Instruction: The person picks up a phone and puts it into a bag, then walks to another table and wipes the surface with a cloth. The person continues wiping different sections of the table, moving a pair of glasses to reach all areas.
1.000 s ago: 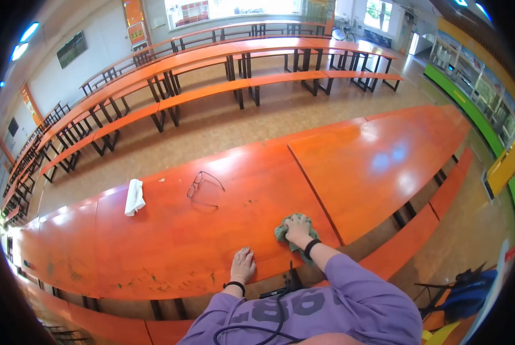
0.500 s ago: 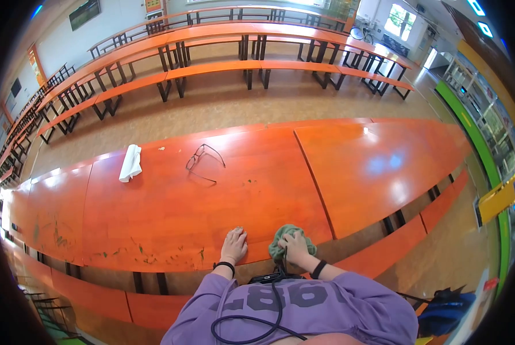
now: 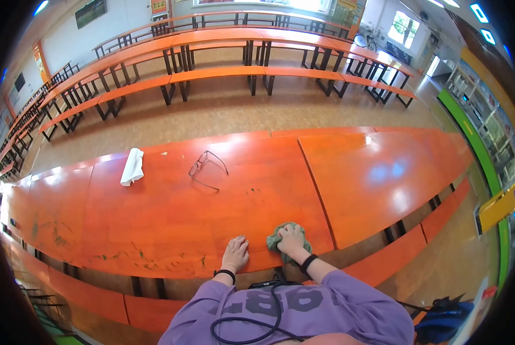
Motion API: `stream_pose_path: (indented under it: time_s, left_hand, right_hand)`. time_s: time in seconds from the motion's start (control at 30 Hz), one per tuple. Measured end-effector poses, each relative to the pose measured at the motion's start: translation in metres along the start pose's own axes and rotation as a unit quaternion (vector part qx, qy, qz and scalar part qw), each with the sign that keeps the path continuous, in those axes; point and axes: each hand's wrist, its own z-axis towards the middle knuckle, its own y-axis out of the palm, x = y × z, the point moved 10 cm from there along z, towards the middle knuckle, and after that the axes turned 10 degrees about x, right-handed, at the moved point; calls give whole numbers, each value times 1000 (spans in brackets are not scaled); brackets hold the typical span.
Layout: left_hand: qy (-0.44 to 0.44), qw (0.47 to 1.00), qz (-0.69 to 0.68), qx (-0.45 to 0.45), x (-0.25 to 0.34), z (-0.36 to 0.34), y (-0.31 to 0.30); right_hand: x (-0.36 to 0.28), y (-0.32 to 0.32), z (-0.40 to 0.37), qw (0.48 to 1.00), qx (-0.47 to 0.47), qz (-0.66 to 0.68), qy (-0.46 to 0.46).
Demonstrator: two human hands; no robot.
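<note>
My right hand (image 3: 291,238) presses a crumpled green cloth (image 3: 275,240) onto the orange table (image 3: 171,213) near its front edge, the fingers closed over it. To its left my left hand (image 3: 235,253) rests on the tabletop, empty, with fingers laid out flat. Dark green smears (image 3: 145,263) and bits run along the near left edge of the table. A few small dark specks (image 3: 253,190) lie further in, ahead of my hands. Eyeglasses (image 3: 203,168) with unfolded temples sit toward the far side, and left of them is a white folded paper or cloth (image 3: 132,168).
An orange bench (image 3: 392,253) runs along my side of the table. Further rows of long tables (image 3: 217,37) and benches (image 3: 217,73) stand across the floor. A green-edged counter (image 3: 470,126) lines the right. A black cord (image 3: 277,307) hangs over my purple shirt.
My right hand has pushed the green cloth a little forward from the table's front edge. My left hand stays in nearly the same place. The view has shifted slightly.
</note>
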Motion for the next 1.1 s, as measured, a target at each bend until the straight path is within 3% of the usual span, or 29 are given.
stream_pose_path:
  time_s: [0.23, 0.33, 0.57, 0.83, 0.9, 0.93, 1.0, 1.03, 1.07, 1.1]
  left_hand:
    - [-2, 1000, -11, 6, -1, -3, -1]
    - [-11, 1000, -17, 2, -3, -3, 0]
    - [-13, 999, -19, 26, -3, -5, -5]
    - [13, 999, -27, 41, -1, -3, -8]
    - [8, 999, -30, 35, 0, -3, -8]
    - [3, 999, -32, 30, 1, -5, -7]
    - [-6, 999, -35, 25, -1, -2, -5]
    - [-2, 999, -34, 28, 0, 0, -6]
    - [3, 999, -32, 30, 0, 1, -7]
    - [7, 999, -32, 30, 1, 0, -7]
  right_hand:
    - [12, 4, 33, 997, -34, 6, 65]
    - [5, 0, 24, 1000, -14, 1, 19]
    - [-19, 8, -30, 990, -97, 8, -100]
    - [-37, -22, -64, 984, -86, 106, -113]
    - [-31, -28, -58, 967, -40, 199, -152]
    - [-24, -39, -48, 944, 15, 294, -148]
    - [21, -45, -44, 936, 85, 341, 18]
    - [37, -55, -43, 944, 132, 300, 46]
    - [57, -50, -46, 945, 110, 286, 112]
    - [67, -48, -50, 959, 138, 229, 90]
